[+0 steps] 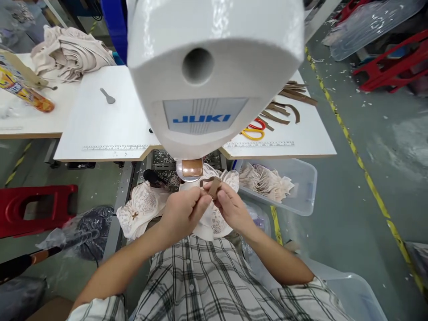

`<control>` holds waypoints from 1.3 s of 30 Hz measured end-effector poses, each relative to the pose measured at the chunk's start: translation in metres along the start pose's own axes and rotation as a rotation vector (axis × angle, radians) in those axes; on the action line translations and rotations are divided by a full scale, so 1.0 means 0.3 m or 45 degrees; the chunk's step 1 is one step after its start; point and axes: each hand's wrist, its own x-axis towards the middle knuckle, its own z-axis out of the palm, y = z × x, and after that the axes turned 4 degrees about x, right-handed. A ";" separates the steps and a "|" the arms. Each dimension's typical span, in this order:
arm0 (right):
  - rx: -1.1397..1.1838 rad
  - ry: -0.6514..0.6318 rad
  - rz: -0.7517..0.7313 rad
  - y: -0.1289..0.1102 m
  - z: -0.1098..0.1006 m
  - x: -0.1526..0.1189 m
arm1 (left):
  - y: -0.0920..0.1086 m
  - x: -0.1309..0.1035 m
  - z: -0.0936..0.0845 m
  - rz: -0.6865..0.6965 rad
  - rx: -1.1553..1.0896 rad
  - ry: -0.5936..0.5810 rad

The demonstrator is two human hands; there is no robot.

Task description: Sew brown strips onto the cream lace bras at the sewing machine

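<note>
One red stool (pixel 13 209) stands at the left edge of the frame. Next, a white lace garment (pixel 143 207) spreads across the lower centre, beneath the hands. The left hand (pixel 183 210), thumb against curled fingers, pinches a folded brown strip (pixel 214 188) at the centre of the frame, below a white JUKI machine head (pixel 214 80). The right hand (pixel 233 209) grips the same strip from its right side. Further right, red-and-yellow scissors (pixel 258 130) lie on the white surface (pixel 307 138); a clear bin (pixel 309 194) below holds lacy beige fabric (pixel 265 182).
</note>
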 end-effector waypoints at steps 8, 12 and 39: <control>-0.163 0.279 -0.056 -0.098 -0.033 0.196 | -0.044 0.025 -0.014 -0.143 0.103 0.428; -0.377 0.198 -0.156 -0.100 -0.076 0.297 | -0.074 0.038 -0.035 -0.009 0.477 0.379; -0.482 0.139 -0.211 -0.103 -0.081 0.417 | -0.084 0.080 -0.071 0.068 0.803 0.493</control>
